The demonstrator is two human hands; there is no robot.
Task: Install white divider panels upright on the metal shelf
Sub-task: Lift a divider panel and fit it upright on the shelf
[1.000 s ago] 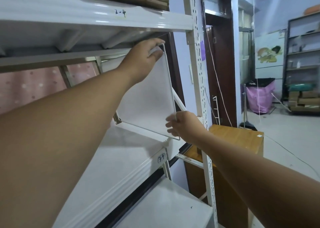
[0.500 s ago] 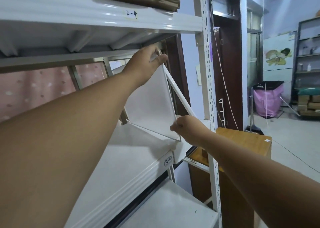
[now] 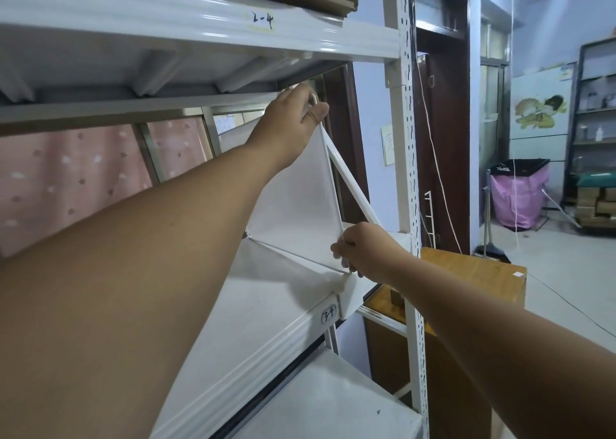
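From the head camera, a white divider panel (image 3: 295, 202) stands near the right end of the metal shelf (image 3: 266, 308), its bottom edge resting on the shelf deck and its top reaching up under the shelf above (image 3: 186, 15) at about 12 o'clock. The panel is roughly upright, seen at an angle, with its front edge running from the upper hand down toward the lower one.

The left hand (image 3: 290, 122) sits at 12 o'clock of the panel, fingers curled closed over the top front corner, thumb pressed against the edge just below the upper shelf's underside. The right hand (image 3: 365, 250) is at 5 o'clock of the panel, pinching the bottom front corner between fingertips and thumb, right at the shelf's front lip.

A white diagonal brace (image 3: 350, 178) slants down just to the 3 o'clock side of the panel toward the perforated upright post (image 3: 408, 138). A handwritten label (image 3: 329, 312) marks the shelf's front edge at 6 o'clock of the right hand. A wooden cabinet (image 3: 473, 272) stands beyond the post at 4 o'clock.
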